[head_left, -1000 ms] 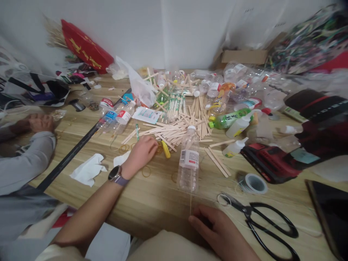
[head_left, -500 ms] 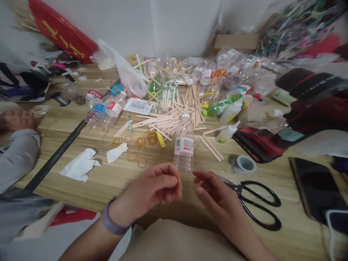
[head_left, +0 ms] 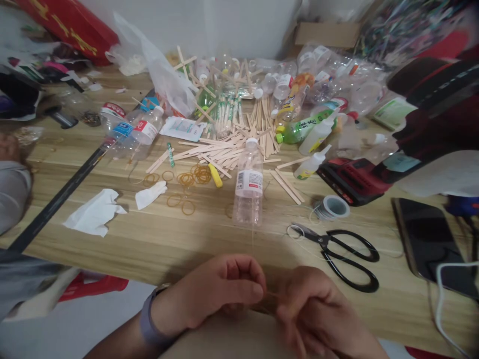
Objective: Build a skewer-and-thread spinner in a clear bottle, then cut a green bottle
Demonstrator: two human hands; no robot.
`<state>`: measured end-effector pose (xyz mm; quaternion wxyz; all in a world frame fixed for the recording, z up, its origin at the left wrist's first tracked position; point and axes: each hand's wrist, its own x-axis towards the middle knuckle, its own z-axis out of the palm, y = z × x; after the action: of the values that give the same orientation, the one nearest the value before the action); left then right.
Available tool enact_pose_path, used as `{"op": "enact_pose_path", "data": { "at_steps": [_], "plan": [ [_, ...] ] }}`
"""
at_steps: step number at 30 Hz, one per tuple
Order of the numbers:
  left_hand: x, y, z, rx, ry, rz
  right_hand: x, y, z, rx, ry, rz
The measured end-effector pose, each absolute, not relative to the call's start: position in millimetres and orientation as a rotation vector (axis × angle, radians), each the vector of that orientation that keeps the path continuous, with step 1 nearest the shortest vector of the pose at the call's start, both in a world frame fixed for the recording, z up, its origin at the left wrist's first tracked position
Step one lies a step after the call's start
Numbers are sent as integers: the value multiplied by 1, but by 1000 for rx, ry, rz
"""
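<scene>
My left hand and my right hand are together at the near table edge, both closed. A thin tan rubber band stretches between their fingertips. My left wrist wears a watch with a purple strap. A fine thread runs from the hands up to a clear plastic bottle standing upright just beyond them. Loose rubber bands lie on the wooden table to the left of the bottle, next to a yellow piece.
Black scissors and a tape roll lie right of the bottle. Further right are a red tool and a dark phone. Wooden sticks and several bottles crowd the back. White tissue, a black bar and another person's grey sleeve are at left.
My left hand left the rubber bands on the table and came back to the near edge. Both hands have drawn together below the bottle, pinching the band. The camera tilted down.
</scene>
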<state>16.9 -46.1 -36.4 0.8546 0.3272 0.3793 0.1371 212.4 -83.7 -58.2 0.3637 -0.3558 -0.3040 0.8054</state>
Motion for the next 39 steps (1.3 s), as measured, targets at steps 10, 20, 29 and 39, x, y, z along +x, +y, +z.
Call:
{"op": "enact_pose_path", "data": {
  "at_steps": [10,20,29,39],
  "plan": [
    [7,-56,-56,1563,1313,731,208,-83,-61,-1355,-426,1895],
    [19,-58,-65,2036,1244,815,179,-69,-71,-1151,-219,1985],
    [21,-58,-73,1901,1178,797,169,-65,-70,-1194,-227,1952],
    [19,-42,-72,949,1088,797,174,-68,-69,-1182,-182,1916]
  ]
}}
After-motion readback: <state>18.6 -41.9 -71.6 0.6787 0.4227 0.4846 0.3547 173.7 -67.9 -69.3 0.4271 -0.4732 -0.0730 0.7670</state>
